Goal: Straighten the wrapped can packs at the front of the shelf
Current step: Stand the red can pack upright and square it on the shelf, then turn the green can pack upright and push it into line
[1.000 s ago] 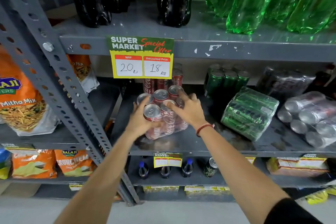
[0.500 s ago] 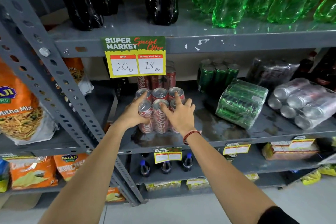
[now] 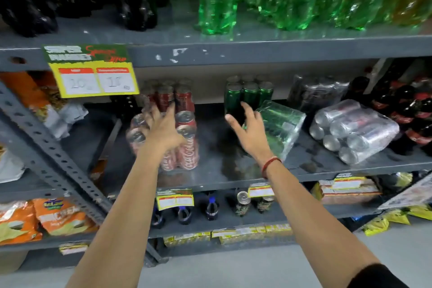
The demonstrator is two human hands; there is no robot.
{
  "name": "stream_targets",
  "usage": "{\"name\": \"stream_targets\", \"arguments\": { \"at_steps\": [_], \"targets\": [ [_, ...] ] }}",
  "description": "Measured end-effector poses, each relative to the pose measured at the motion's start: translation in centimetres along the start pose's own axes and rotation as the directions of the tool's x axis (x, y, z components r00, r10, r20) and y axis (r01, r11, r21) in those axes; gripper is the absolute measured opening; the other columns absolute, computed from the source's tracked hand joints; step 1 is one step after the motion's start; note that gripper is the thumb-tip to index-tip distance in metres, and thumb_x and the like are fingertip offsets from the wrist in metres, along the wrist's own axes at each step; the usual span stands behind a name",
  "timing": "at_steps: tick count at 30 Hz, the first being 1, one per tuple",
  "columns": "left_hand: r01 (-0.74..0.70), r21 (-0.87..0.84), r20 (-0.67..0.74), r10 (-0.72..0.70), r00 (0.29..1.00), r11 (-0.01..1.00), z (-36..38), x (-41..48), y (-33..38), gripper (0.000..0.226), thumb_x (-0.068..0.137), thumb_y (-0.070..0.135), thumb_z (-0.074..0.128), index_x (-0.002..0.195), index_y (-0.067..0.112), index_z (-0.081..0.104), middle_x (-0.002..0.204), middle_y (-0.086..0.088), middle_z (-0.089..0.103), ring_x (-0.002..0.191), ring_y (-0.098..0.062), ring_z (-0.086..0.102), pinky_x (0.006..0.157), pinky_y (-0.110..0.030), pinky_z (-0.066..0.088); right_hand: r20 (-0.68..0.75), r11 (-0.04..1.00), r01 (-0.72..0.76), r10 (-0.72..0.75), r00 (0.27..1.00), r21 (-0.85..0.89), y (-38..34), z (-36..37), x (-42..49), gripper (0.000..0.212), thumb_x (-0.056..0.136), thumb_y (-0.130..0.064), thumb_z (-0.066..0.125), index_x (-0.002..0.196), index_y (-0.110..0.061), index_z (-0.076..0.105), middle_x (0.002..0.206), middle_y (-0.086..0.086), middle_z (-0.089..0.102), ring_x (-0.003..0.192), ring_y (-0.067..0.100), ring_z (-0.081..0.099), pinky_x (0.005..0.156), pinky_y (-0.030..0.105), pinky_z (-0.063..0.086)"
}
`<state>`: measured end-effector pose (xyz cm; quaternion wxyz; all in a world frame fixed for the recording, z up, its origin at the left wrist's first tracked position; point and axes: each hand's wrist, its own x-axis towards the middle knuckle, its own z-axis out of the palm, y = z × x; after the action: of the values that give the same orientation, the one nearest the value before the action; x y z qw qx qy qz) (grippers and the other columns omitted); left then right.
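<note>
A wrapped pack of red cola cans (image 3: 184, 147) stands upright at the front of the grey middle shelf (image 3: 210, 177). My left hand (image 3: 163, 128) rests flat on its top with fingers spread. My right hand (image 3: 247, 133) is open in the air, off the red pack, just left of a wrapped pack of green cans (image 3: 280, 124) that lies tilted on its side. Further right, a wrapped pack of silver cans (image 3: 355, 128) also lies tilted on its side.
Loose red cans (image 3: 175, 98) and green cans (image 3: 247, 93) stand behind the packs. A price tag (image 3: 93, 72) hangs from the shelf above. Dark cola bottles (image 3: 418, 114) stand at the far right. A slanted shelf post (image 3: 53, 159) and snack bags (image 3: 58, 220) are on the left.
My right hand has let go of the red pack and moved right toward the green pack. My left hand now lies on top of the red pack. The view has swung right.
</note>
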<state>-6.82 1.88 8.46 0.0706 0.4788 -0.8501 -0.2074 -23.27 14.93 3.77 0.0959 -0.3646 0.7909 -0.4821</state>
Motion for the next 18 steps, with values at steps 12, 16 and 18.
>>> {"name": "stream_targets", "arguments": {
  "at_steps": [12,16,18],
  "targets": [
    [0.408,-0.757,0.369,-0.181,0.912,0.51,16.2,-1.2,19.6,0.129,0.061,0.05,0.081,0.143,0.041,-0.018,0.155,-0.016,-0.023,0.145,-0.035,0.0,0.102,-0.058,0.039,0.211,0.955,-0.145,0.203,0.956,-0.26,11.1,-14.9,8.9,0.082,0.081,-0.058,0.06,0.149,-0.034,0.022,0.158,0.02,0.014,0.147,0.037,0.005,0.118,0.048,0.014],
    [0.414,-0.787,0.329,-0.256,0.909,0.458,17.2,-0.8,21.7,0.139,0.061,0.037,0.085,0.139,0.037,-0.03,0.152,-0.024,-0.026,0.14,-0.039,0.023,0.105,-0.052,0.038,0.441,0.945,-0.207,0.302,0.845,-0.252,11.3,-15.6,10.7,0.094,0.076,-0.059,0.067,0.151,-0.031,0.018,0.159,0.005,0.022,0.145,0.028,0.022,0.117,0.042,0.024],
    [0.426,-0.783,0.333,-0.272,0.903,0.453,17.1,-0.7,22.3,0.14,0.062,0.029,0.085,0.137,0.037,-0.033,0.152,-0.025,-0.026,0.139,-0.039,0.027,0.105,-0.052,0.038,0.484,0.925,-0.234,0.357,0.799,-0.298,11.2,-15.6,11.3,0.108,0.064,-0.066,0.072,0.15,-0.03,0.018,0.157,0.004,0.026,0.141,0.027,0.031,0.11,0.046,0.036]
  ]
}}
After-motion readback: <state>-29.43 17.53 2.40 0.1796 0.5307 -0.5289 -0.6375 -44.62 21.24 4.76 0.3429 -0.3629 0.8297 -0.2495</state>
